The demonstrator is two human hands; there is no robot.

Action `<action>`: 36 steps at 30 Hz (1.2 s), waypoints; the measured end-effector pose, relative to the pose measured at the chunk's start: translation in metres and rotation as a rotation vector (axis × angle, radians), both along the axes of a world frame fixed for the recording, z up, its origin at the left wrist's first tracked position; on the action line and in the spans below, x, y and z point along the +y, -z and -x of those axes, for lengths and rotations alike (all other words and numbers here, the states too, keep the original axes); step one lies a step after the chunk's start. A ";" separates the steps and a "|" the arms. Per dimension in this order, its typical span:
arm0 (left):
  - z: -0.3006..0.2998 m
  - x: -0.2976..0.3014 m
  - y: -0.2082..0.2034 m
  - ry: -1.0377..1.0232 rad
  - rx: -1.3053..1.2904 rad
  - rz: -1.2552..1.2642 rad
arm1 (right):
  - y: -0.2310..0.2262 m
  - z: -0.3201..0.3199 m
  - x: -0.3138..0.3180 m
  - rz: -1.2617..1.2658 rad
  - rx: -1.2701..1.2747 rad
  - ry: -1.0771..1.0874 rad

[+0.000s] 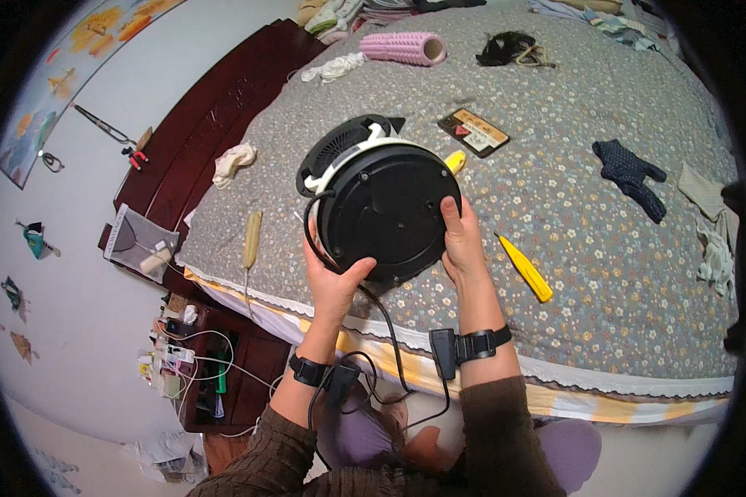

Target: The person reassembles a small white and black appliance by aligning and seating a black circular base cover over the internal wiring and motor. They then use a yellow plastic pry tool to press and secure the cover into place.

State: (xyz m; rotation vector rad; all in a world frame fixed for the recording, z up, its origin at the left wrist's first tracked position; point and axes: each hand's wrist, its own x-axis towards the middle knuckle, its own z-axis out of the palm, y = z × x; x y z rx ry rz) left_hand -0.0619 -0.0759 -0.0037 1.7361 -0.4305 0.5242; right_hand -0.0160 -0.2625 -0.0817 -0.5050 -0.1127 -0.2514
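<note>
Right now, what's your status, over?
Left hand and right hand gripping fan. Round base facing camera. Black cord dangling below; yellow tool apart on bed.

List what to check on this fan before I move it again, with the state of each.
1. Left hand gripping the fan: ok, at its lower left edge.
2. Right hand gripping: ok, at the right edge.
3. Underside in view: ok, the black base faces the camera.
4. Black cord out of the way: not ok, it hangs between the forearms.
5. Yellow tool clear of both hands: ok, lying on the bed.
6. Base screws tight: cannot tell.
</note>
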 end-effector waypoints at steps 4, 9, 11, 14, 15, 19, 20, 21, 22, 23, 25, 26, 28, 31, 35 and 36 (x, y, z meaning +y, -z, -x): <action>-0.006 0.009 0.007 0.005 0.094 -0.051 | 0.001 -0.002 -0.001 -0.032 -0.027 -0.040; -0.009 0.011 0.005 -0.039 0.055 -0.111 | -0.001 -0.002 -0.006 -0.100 -0.042 -0.135; -0.010 0.010 0.003 -0.051 0.071 -0.091 | -0.001 -0.003 -0.010 -0.170 -0.060 -0.190; -0.009 0.008 0.002 -0.056 0.071 -0.087 | 0.000 -0.006 -0.011 -0.266 -0.002 -0.234; -0.009 0.007 0.001 -0.047 0.067 -0.081 | 0.001 -0.005 -0.011 -0.308 -0.015 -0.241; -0.010 0.007 0.002 -0.025 0.051 -0.073 | 0.003 -0.006 -0.010 -0.301 -0.050 -0.215; -0.010 0.007 0.002 -0.021 0.040 -0.074 | 0.004 -0.005 -0.010 -0.294 -0.058 -0.211; -0.011 0.008 0.002 -0.018 0.045 -0.073 | 0.004 -0.004 -0.011 -0.291 -0.096 -0.208; -0.011 0.008 0.003 -0.014 0.046 -0.069 | 0.004 -0.004 -0.011 -0.274 -0.072 -0.202; -0.010 0.009 0.003 -0.009 0.047 -0.066 | 0.004 -0.003 -0.012 -0.259 -0.078 -0.198; -0.009 0.010 0.003 -0.040 0.044 -0.109 | 0.004 -0.003 -0.012 -0.236 -0.084 -0.188; -0.008 0.011 0.002 -0.062 0.036 -0.132 | 0.004 -0.003 -0.012 -0.227 -0.087 -0.184; -0.009 0.011 0.001 -0.043 0.050 -0.127 | 0.002 -0.004 -0.011 -0.215 -0.086 -0.179; -0.008 0.010 0.002 -0.032 0.050 -0.105 | 0.001 -0.003 -0.011 -0.205 -0.044 -0.170; -0.010 0.005 0.005 0.000 0.046 -0.059 | -0.005 -0.003 -0.009 -0.200 -0.030 -0.114; -0.011 0.004 0.006 -0.015 0.027 -0.074 | -0.005 -0.003 -0.008 -0.203 -0.043 -0.096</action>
